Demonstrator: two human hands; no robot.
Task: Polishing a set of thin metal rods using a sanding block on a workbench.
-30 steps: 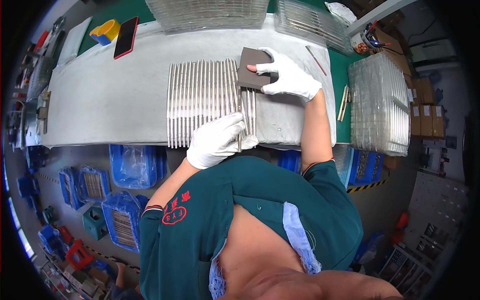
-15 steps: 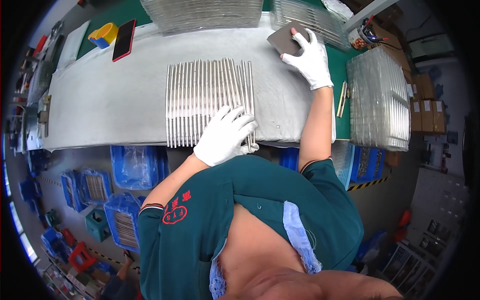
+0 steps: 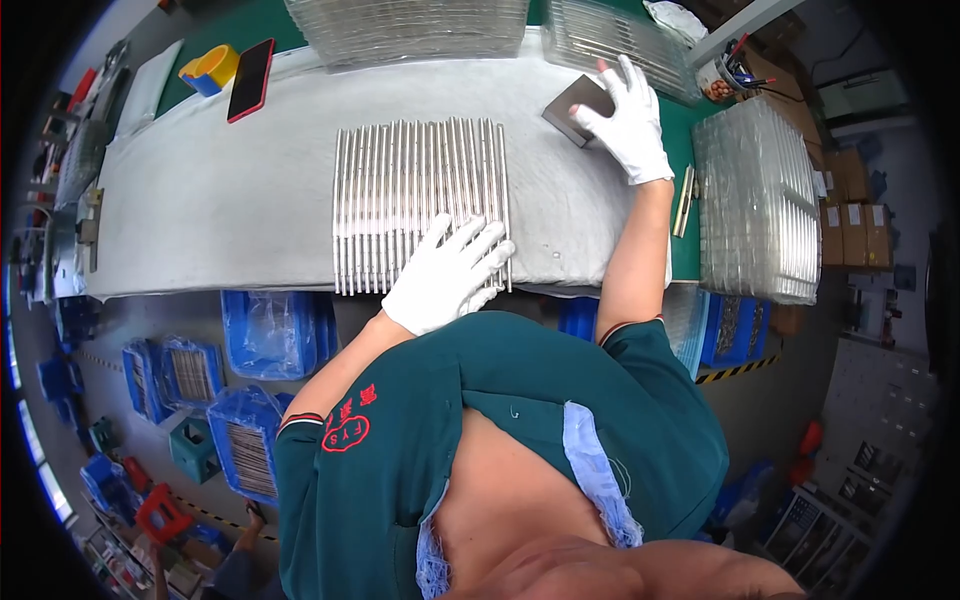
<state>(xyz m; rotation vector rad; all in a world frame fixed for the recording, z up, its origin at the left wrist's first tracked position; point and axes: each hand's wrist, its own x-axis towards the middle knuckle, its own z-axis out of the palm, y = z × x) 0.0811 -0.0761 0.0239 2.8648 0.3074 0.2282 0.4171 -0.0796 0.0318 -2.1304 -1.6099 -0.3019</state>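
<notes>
On the surface [image 3: 220, 195], a row of metal rods [image 3: 390, 185] lies side by side, the gloved left hand [image 3: 448, 272] resting half-spread at the row's five o'clock, while at its two o'clock a dark grey block [image 3: 574, 96] lies partly under the wide-spread right hand [image 3: 630, 128], contact unclear.

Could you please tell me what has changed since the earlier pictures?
The right hand carried the grey block from over the rods away and rightward, then opened, seemingly letting go. The left hand now spreads over the rods, whose right end lies straighter. The phone stayed put.
</notes>
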